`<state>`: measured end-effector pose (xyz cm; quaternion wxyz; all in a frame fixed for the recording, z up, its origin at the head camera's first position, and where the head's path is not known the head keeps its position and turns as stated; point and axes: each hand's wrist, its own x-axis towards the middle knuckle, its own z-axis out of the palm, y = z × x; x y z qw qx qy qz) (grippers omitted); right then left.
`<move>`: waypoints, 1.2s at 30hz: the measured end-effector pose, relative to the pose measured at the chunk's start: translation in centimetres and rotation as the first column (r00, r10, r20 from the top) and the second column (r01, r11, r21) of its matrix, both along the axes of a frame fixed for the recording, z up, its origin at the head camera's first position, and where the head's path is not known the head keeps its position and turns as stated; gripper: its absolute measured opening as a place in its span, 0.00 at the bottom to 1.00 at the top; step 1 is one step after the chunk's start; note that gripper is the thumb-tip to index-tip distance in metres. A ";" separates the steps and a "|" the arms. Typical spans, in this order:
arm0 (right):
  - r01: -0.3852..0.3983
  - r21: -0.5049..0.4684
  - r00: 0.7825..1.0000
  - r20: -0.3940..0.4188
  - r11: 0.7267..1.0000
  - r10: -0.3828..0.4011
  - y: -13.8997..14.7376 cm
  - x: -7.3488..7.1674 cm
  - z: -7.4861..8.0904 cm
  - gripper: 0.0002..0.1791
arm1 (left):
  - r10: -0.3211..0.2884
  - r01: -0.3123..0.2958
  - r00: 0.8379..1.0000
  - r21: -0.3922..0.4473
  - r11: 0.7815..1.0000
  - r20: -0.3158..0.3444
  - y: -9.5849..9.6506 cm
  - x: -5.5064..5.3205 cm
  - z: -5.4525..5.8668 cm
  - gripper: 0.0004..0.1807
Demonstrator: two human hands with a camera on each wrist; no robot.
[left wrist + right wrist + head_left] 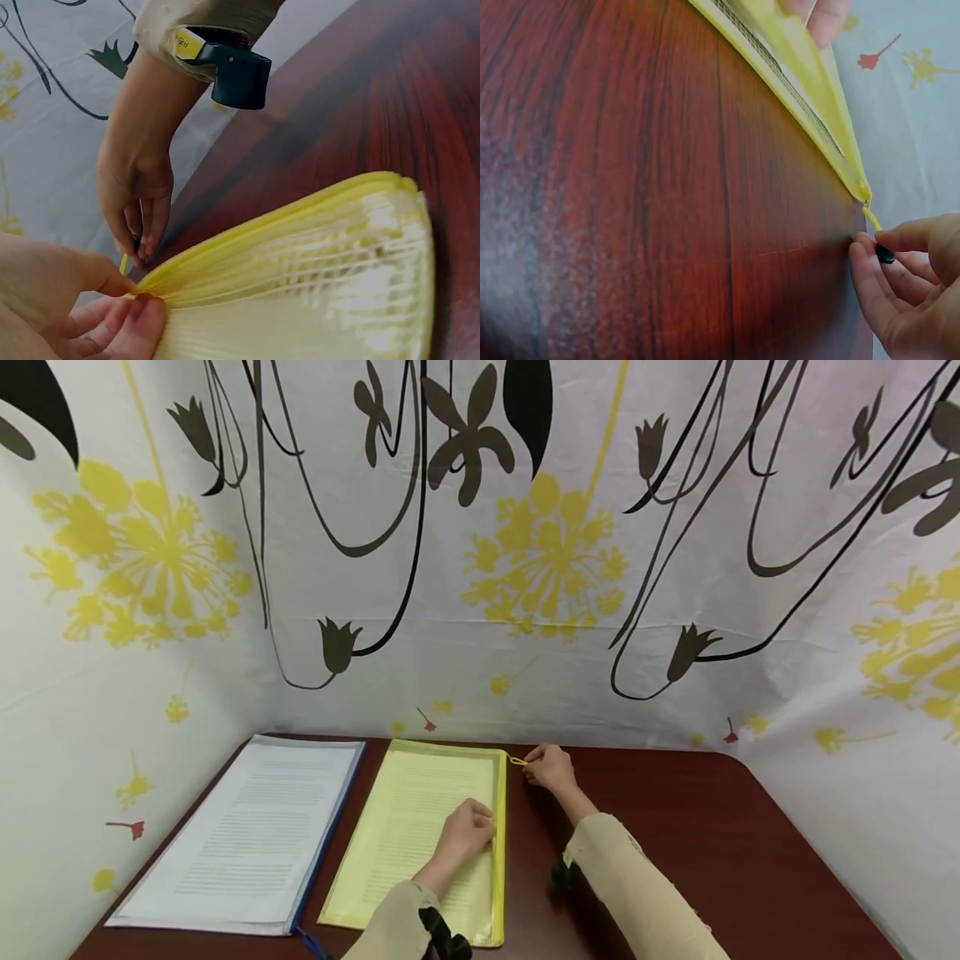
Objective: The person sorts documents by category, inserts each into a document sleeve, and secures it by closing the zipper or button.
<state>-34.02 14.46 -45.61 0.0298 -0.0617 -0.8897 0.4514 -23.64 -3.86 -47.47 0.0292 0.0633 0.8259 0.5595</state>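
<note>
A yellow zip pouch point(405, 785) lies flat on the dark wood table, printed sheets showing through its translucent front. My left hand point(461, 837) pinches the pouch's right edge partway along, thumb against fingers, as the left wrist view shows close up. At the far right corner, my right hand point(551, 768) pinches the yellow pull cord point(872, 219) of the zip between thumb and fingers. A black cord end point(885, 255) pokes out from that grip. In the right wrist view the zip's two edges point(780, 97) stand apart along the side.
Left of the yellow pouch lies a clear pouch point(262, 827) with a blue edge and printed sheets inside; its blue cord point(311, 943) trails at the near corner. Patterned white cloth point(555, 693) rises behind the table point(675, 843) and on both sides.
</note>
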 end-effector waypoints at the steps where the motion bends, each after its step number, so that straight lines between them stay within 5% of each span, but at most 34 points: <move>1: 0.005 0.003 1.000 -0.006 1.000 -0.005 0.1 -0.1 0.0 0.05 | -0.015 0.015 1.000 0.003 1.000 0.004 0.1 -0.1 0.2 0.13; 5: 0.031 0.006 0.999 -0.022 1.000 -0.030 0.5 -0.4 0.0 0.06 | -0.100 0.101 0.994 -0.029 0.995 0.032 0.3 -0.9 1.1 0.11; 10: 0.041 -0.027 0.999 -0.034 0.999 -0.042 0.7 -0.6 0.1 0.07 | -0.202 0.205 0.979 -0.095 0.974 0.037 -0.5 -3.6 2.2 0.09; 17: 0.052 -0.077 0.998 -0.040 0.996 -0.055 0.4 -0.6 0.0 0.07 | -0.195 0.186 0.979 -0.126 0.974 -0.060 -0.3 -8.2 2.8 0.11; 25: 0.050 -0.026 0.997 -0.057 0.998 -0.051 -0.3 -0.4 -0.8 0.04 | -0.131 0.113 0.970 -0.098 0.989 -0.202 0.0 -11.8 0.6 0.13; 31: 0.000 0.026 0.999 -0.036 1.000 0.001 -0.3 0.5 -1.9 0.03 | -0.135 0.097 0.970 -0.191 0.977 -0.200 -0.2 -11.7 -2.6 0.18; 36: 0.017 0.112 0.998 -0.066 0.994 -0.009 0.7 0.4 -1.4 0.03 | -0.152 0.103 0.953 -0.195 0.976 -0.262 0.7 -12.2 -2.6 0.19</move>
